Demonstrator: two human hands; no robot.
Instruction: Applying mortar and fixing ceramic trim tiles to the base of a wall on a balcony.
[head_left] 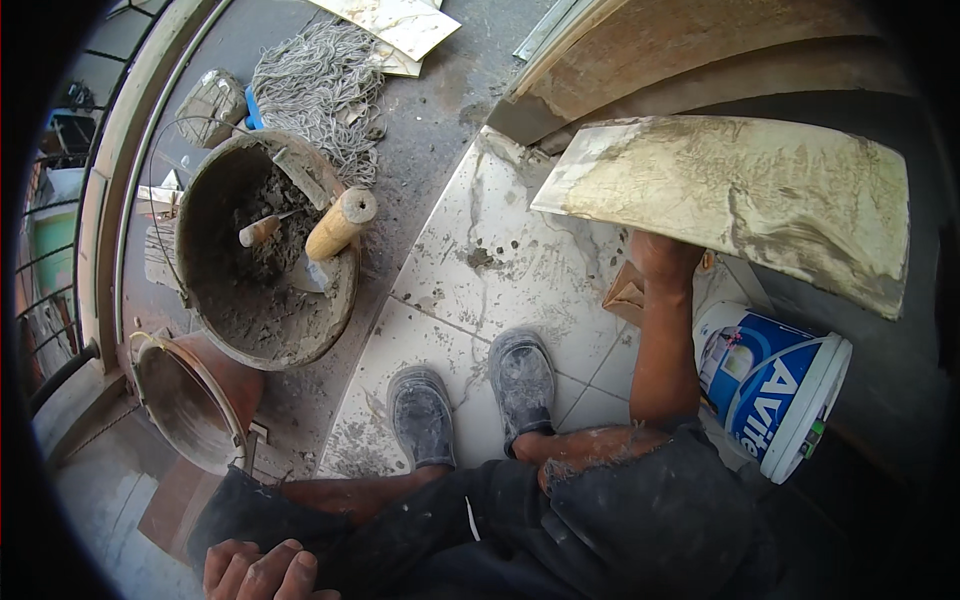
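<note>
My right hand [665,258] grips the lower edge of a cream tile piece [730,195], its fingers partly hidden underneath. The tile is long, with one curved edge, and grey mortar smears its upper face. At the lower left, my left hand [260,572] rests by my knee with fingers curled and no object visible in it. A large bucket [212,325] of grey mortar [265,250] stands at left, away from both hands. A tool with a thick wooden handle [342,222] lies across its rim, and a smaller wooden handle [260,231] sticks out of the mortar.
Beside my right forearm, a white-and-blue plastic pail [765,385] lies tilted. An orange-brown bucket [200,400] is at lower left. A string mop head [320,95], a grey lump [210,107] and loose tiles [405,25] lie farther off. Curved steps [680,55] rise at upper right.
</note>
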